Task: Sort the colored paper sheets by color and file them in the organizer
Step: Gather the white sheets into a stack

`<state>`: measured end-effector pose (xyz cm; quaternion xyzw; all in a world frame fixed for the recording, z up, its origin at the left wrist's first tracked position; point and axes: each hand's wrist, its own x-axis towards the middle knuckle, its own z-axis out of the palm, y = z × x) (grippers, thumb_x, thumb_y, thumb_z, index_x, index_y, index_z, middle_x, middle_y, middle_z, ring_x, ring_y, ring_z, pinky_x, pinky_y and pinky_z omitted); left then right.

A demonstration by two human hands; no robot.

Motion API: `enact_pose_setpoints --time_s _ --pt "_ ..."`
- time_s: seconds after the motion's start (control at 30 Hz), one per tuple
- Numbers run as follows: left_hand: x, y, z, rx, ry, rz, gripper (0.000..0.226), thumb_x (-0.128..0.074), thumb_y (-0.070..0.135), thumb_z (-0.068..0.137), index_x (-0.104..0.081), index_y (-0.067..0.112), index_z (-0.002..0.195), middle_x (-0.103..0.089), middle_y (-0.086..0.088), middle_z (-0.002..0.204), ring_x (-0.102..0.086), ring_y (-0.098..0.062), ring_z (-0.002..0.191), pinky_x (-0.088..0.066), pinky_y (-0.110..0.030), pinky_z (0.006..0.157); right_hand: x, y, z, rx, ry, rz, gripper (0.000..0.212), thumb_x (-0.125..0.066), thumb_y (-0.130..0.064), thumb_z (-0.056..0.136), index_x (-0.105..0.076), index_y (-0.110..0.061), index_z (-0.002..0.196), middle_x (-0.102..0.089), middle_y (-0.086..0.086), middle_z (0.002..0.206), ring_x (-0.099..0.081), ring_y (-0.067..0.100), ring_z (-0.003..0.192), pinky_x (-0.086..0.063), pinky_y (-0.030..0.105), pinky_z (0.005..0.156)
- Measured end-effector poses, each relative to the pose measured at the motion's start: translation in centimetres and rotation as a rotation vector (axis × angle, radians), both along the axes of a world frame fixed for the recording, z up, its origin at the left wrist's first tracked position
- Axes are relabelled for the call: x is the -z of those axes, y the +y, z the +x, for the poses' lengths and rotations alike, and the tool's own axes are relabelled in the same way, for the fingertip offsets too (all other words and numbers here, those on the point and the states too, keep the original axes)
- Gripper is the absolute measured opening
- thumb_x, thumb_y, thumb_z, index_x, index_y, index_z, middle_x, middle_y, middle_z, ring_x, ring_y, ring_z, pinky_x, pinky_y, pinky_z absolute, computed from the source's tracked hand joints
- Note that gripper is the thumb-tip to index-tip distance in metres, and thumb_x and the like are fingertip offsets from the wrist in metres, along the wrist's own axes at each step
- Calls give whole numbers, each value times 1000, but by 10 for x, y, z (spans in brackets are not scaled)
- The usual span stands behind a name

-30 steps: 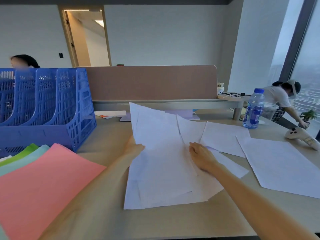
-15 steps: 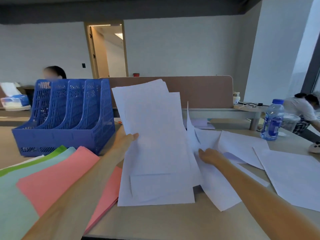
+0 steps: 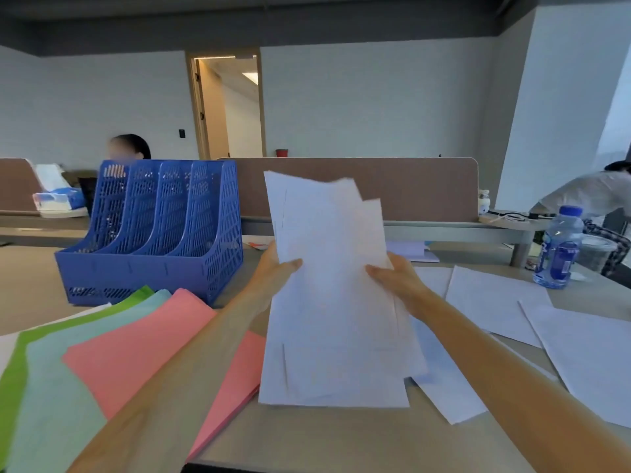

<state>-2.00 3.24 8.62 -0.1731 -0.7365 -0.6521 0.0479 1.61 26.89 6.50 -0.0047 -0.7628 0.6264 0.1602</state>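
left hand (image 3: 277, 272): gripped white stack's (image 3: 333, 302) left edge
right hand (image 3: 396, 278): gripped its right edge
organizer (image 3: 153, 230): stood left

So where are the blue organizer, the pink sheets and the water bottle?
blue organizer (image 3: 218, 233), head view, on its mesh side wall.
pink sheets (image 3: 136, 363), head view, on the top sheet.
water bottle (image 3: 561, 257), head view, on its blue label.
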Motion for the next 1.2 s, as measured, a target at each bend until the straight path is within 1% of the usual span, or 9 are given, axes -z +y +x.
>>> enact_pose_setpoints --time_s 0.17,0.27,0.37,0.63,0.77,0.9,0.97,1.07,1.2 --pt "-43 20 10 -109 276 78 45 -50 11 97 -35 16 139 -50 12 127 -50 -1 115 -37 -20 100 -50 -11 22 142 360 72 22 -56 -16 95 -53 -23 115 -65 -13 102 -63 1 92 -53 19 78" --pt "-60 36 20 -110 334 64 47 -43 18 101 -24 16 144 -42 20 122 -45 12 102 -32 -11 90 -63 -12 35 167 483 99 28 -57 -18 94 -51 -20 122 -66 -6 111 -64 7 99 -53 23 84" --pt "-62 49 26 -100 320 87 57 -45 22 100 -14 18 148 -42 16 129 -45 -3 114 -33 -16 89 -59 -6 43 225 458 53 38 -66 -26 88 -55 -20 124 -69 -8 107 -66 8 97 -55 30 83" --pt "-46 54 22 -131 314 61 64 -51 26 97 -15 20 149 -36 6 151 -43 -8 129 -33 -22 97 -45 1 45 202 417 -78 40 -81 -27 76 -60 -27 111 -71 -11 101 -69 7 91 -57 26 72" --pt "-41 53 18 -162 354 52 71 -50 23 98 -3 21 151 -27 6 155 -37 -7 134 -31 -17 99 -33 -2 37 185 306 -33 15 -75 -25 82 -64 -28 92 -71 -10 89 -70 13 87 -55 19 62" --pt "-55 56 17 -195 475 -4 70 -50 22 97 -5 24 150 -26 1 154 -33 -10 138 -31 -23 99 -50 -2 32 217 319 -21 6 -69 -22 87 -67 -18 83 -72 0 83 -71 22 83 -59 33 68" --pt "-57 57 17 -245 511 21 74 -52 18 95 -3 26 151 -24 2 155 -33 0 131 -32 -16 94 -54 0 30 214 347 -58 10 -74 -22 83 -69 -15 87 -73 5 88 -71 21 82 -60 37 71" --pt "-46 59 18 -280 503 88 87 -56 11 92 6 26 152 -14 5 156 -24 7 131 -27 9 78 -35 1 31 189 292 -57 15 -78 -23 78 -67 -22 89 -73 -3 89 -71 14 82 -60 36 75" --pt "-58 68 21 -357 574 21 89 -57 19 92 7 29 152 -16 4 153 -29 -3 131 -35 -15 85 -28 5 28 194 267 -83 27 -81 -28 76 -68 -20 98 -73 -6 94 -70 12 86 -59 32 75"
